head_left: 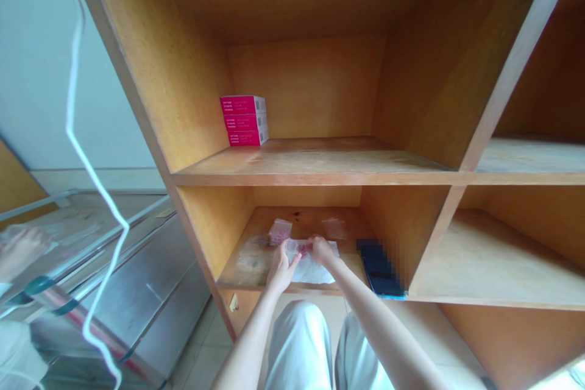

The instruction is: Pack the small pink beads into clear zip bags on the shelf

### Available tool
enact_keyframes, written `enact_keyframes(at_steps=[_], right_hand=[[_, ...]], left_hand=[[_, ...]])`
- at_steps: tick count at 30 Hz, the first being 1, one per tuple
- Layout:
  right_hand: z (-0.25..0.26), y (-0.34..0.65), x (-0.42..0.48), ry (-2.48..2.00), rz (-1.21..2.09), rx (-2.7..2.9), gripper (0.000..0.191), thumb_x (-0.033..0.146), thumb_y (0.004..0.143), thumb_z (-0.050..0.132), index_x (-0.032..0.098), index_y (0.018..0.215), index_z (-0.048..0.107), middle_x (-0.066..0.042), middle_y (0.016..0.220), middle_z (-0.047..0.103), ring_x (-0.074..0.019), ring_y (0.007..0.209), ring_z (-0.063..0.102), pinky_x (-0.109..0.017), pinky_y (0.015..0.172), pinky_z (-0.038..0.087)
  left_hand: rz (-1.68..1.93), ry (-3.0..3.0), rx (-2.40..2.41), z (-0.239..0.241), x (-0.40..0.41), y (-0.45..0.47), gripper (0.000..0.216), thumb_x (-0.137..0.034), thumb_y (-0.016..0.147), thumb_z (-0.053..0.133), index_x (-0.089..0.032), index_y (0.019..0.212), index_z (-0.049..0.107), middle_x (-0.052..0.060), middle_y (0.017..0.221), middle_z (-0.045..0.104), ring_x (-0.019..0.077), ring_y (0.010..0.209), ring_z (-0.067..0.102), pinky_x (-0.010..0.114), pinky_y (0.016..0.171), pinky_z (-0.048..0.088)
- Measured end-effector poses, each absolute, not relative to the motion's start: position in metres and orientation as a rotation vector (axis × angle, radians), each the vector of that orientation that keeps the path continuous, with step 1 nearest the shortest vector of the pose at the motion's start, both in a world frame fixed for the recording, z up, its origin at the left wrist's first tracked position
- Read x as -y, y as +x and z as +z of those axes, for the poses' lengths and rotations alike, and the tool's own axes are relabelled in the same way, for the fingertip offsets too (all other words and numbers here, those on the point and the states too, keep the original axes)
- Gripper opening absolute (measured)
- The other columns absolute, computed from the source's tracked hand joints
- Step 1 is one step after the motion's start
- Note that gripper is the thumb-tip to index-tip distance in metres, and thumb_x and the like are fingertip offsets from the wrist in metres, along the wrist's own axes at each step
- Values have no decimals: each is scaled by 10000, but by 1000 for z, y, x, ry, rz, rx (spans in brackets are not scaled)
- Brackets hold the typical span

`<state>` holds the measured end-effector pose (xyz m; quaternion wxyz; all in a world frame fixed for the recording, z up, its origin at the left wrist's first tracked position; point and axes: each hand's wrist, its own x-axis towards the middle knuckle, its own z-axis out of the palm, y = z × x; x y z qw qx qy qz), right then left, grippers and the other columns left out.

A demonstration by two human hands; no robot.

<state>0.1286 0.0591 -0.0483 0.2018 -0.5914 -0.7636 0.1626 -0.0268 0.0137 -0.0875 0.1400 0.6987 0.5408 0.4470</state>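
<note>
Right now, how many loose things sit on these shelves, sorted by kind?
Pink boxes: 3, stacked on the upper shelf
Small clear bags: 3, one of them between the left hand and the right hand
White sheet: 1
Dark flat item: 1
Total: 8

Dark blue item [380, 269] pixelated, pink contents of small bag [301, 249] indistinct

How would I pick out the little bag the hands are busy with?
In the wooden shelf unit, find the lower left compartment, under the pink boxes. On the white sheet there, it is the small clear bag of pink bits held between the left hand and right hand; two other bags lie untouched behind it.
</note>
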Motion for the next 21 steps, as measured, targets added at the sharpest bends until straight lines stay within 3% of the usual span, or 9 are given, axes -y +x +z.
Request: enact_keyframes(at_steps=[9,21], right_hand=[[-47,130,-62,-1666,517,2082,157,90,714,516,137,733,665,-76,735,656,-164,672,586,-211,557,349],[-49,139,-55,-1632,667,1880,122,136,693,546,148,730,662,-47,766,678,-146,716,600,-189,587,369]], left_hand=[[1297,2004,-1552,-89,-14,-27,537,-404,800,443,-156,1252,293,159,1224,447,244,1160,437,443,969,344],[1374,1938,-1514,-87,-14,-26,543,-421,801,453,-144,1243,301,166,1232,443,241,1181,412,430,984,323]])
